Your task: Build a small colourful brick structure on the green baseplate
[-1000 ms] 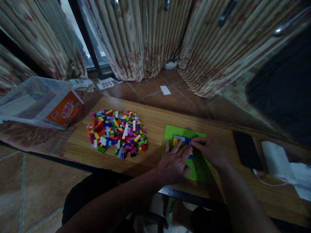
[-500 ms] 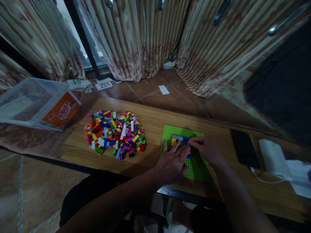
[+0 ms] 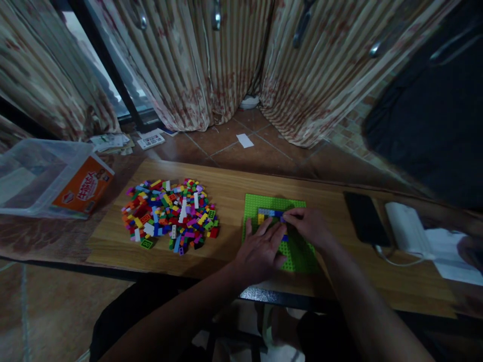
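Observation:
A green studded baseplate (image 3: 302,254) lies on the wooden board, with a low outline of toy bricks (image 3: 267,212) in grey, light blue, dark blue and yellow built on it. My left hand (image 3: 260,251) rests palm down over the plate, fingers spread across the bricks and hiding part of them. At the outline's far right corner, my right hand (image 3: 311,229) pinches a small purple brick (image 3: 283,219) against the dark blue one. Most of that purple brick is covered by the fingertips. Left of the plate lies a heap of loose mixed-colour bricks (image 3: 171,213).
A clear plastic bin (image 3: 33,176) with an orange label stands at the far left. To the right are a black phone (image 3: 365,217), a white device (image 3: 407,229) with a cable and white paper (image 3: 453,256). Curtains (image 3: 234,65) hang behind the wooden board (image 3: 226,176).
The view has swung to the right, so everything sits further left. Both hands keep nearly the same pose on the baseplate. At the right edge a blurred dark shape, perhaps another hand, has appeared.

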The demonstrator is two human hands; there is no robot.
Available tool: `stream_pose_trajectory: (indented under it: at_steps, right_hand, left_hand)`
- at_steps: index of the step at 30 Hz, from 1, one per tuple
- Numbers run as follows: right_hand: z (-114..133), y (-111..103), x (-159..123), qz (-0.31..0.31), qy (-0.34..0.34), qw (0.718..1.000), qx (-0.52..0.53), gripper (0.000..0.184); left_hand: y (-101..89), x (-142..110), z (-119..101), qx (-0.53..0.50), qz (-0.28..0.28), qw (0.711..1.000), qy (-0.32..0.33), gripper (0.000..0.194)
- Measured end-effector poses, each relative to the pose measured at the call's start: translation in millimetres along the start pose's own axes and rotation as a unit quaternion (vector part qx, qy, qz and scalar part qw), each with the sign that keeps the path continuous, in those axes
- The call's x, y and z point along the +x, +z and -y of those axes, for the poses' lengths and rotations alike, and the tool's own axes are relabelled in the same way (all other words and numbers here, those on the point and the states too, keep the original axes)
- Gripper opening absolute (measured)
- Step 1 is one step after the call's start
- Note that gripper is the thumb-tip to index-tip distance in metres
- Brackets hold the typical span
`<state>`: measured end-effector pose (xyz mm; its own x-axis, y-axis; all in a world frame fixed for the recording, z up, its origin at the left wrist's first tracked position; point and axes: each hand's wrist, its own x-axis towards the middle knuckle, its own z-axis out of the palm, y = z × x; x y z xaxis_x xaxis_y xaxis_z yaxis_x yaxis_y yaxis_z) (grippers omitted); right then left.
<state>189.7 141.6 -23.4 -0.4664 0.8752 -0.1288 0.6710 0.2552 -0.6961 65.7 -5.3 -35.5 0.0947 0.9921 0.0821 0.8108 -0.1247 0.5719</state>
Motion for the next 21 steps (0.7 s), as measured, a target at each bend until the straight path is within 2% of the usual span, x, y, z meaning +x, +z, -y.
stream_pose_trajectory:
  at_steps: [8, 11, 21]
  right_hand:
    - [-3.8, 1.5, -4.9, -0.005, -0.014, 1.0, 0.021, 0.026]
    - [-3.4, -1.0, -5.4, 0.01, -0.019, 1.0, 0.022, 0.024]
    - [-0.3, 1.3, -8.5, 0.001, -0.018, 0.999, 0.04, 0.02]
  left_hand:
    - [1.8, 0.3, 1.5, 0.006, 0.002, 1.0, 0.003, 0.063]
    - [1.8, 1.0, 1.8, 0.002, 0.005, 1.0, 0.003, 0.063]
    - [3.3, 1.4, 1.0, 0.015, 0.001, 1.0, 0.003, 0.062]
